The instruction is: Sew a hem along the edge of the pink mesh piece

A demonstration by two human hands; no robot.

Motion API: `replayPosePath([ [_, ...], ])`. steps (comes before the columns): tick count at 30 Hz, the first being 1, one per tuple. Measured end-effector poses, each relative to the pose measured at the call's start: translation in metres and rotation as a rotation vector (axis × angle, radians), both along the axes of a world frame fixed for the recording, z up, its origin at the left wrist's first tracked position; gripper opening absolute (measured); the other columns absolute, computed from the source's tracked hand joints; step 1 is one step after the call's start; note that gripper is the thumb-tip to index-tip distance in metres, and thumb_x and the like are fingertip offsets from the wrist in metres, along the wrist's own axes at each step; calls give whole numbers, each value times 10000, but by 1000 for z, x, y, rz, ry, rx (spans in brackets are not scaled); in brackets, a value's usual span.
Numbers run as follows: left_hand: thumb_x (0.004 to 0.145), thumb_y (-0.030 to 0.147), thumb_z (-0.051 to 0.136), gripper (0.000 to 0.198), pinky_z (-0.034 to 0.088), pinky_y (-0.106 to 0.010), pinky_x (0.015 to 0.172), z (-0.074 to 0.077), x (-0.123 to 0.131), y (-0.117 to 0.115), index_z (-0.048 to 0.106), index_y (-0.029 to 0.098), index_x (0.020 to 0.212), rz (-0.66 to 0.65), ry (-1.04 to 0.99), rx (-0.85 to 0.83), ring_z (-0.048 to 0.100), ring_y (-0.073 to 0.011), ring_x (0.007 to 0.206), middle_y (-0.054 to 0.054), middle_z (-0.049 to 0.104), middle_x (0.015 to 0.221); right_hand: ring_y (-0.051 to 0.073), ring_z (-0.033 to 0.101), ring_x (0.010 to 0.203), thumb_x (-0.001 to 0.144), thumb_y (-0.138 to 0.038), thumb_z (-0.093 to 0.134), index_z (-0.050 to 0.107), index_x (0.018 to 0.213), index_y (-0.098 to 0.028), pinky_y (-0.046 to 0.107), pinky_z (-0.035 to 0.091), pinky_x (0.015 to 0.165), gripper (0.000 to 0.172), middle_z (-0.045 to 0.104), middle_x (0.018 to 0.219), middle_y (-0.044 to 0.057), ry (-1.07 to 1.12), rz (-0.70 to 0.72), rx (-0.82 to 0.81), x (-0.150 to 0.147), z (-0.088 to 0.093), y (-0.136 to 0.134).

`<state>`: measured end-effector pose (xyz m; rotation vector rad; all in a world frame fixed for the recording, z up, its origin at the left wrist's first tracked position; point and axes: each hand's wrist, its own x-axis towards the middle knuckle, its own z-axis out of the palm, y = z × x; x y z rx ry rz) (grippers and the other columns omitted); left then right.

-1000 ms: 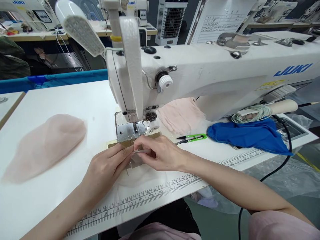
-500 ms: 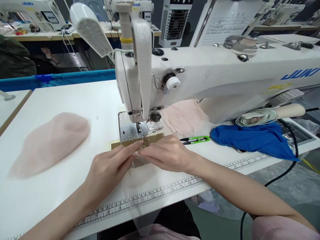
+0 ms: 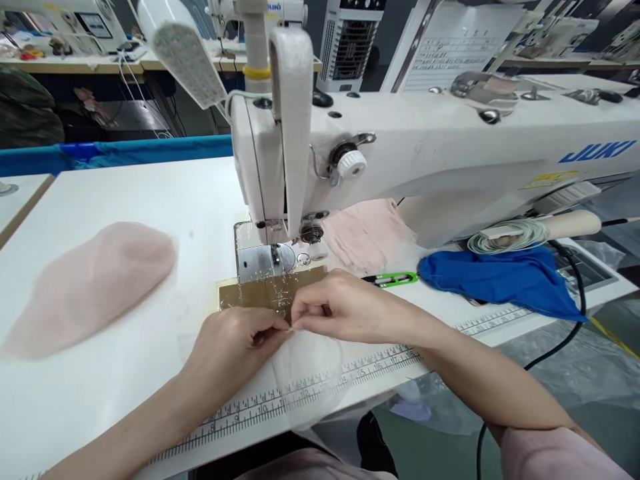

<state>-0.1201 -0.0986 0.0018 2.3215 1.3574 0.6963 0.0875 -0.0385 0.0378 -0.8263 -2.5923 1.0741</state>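
Both hands meet in front of the sewing machine (image 3: 273, 160), pinching the edge of a thin, sheer fabric piece (image 3: 310, 373) that hangs down over the printed ruler toward the table's front edge. My left hand (image 3: 240, 343) is closed, thumb against fingertips, on the fabric. My right hand (image 3: 335, 310) pinches the same edge right beside it. Behind the fingertips lies a brown taped plate (image 3: 250, 293), next to the metal needle plate (image 3: 255, 263). The fabric is so sheer that its full outline is hard to make out.
Left on the table lies a sheer pink fabric piece (image 3: 100, 287). Folded pink fabric (image 3: 370, 233) sits under the machine arm. Green thread snips (image 3: 397, 279) and a blue cloth (image 3: 500, 280) lie to the right. A ruler strip (image 3: 260, 407) runs along the front edge.
Both hands have drawn back from the needle area toward me. Their fingers, flatter over the brown plate before, now pinch the fabric edge, and more sheer fabric shows below them.
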Motion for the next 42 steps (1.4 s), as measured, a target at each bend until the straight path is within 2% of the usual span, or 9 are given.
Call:
replayPosePath([
  [4,922,268,555,143,436,-303,583,-12,2,4,655,190,857,82,226,404,629,-166,653,-6,696,743,66,512,547,867,-92,553,692,813,-157,207,335,548,163,624,635,-39,-39,-186,168,-12,-22,5],
  [8,887,218,616,126,415,-364,691,-11,2,3,646,157,994,48,363,578,635,-222,826,-60,719,953,75,540,577,886,-117,558,698,851,-173,213,337,570,155,658,674,-31,-25,-232,256,-17,-38,9],
  [12,868,48,586,216,390,-382,723,-8,0,-3,668,173,1024,-53,439,697,620,-213,842,-23,745,1043,89,586,620,919,-141,527,695,855,-170,213,322,554,182,700,732,-16,-59,-239,309,-18,-43,9],
  [19,930,60,509,273,378,-401,778,-10,-5,-1,647,179,1133,-77,502,624,635,-228,1029,-9,705,1195,106,571,601,992,-350,470,658,1183,-210,241,199,444,302,691,1016,59,-262,-271,625,-13,-42,8],
  [24,976,172,483,261,369,-413,797,-12,-7,12,620,242,1186,-56,422,547,632,-237,1095,20,696,1210,127,515,540,973,-366,489,709,760,-103,291,189,422,404,689,853,136,-356,-500,773,-4,-30,14],
  [27,979,191,475,254,370,-429,800,-15,-8,18,637,256,1164,-40,408,533,631,-253,1099,8,695,1209,164,592,699,973,-207,468,721,833,-136,282,345,491,298,724,850,89,-209,-314,771,-8,-28,7],
  [30,974,198,480,234,376,-449,808,-15,-8,20,661,241,1117,-27,406,514,618,-280,1115,-10,697,1203,218,611,971,973,-164,447,690,1073,-112,331,462,700,268,732,1057,88,-159,-202,818,-15,-37,-3],
  [35,942,173,529,256,376,-446,793,-10,-6,14,641,220,1167,0,444,533,637,-289,1093,-29,714,1173,245,574,1044,965,-154,460,652,1174,-80,367,433,778,293,698,1188,95,-271,-223,882,-17,-51,-6],
  [42,951,225,532,268,384,-447,793,-12,-4,15,626,185,1199,22,473,535,624,-293,1120,-55,697,1206,235,562,1033,988,-189,434,653,1174,-99,374,383,805,301,697,1191,101,-292,-249,891,-17,-52,3],
])
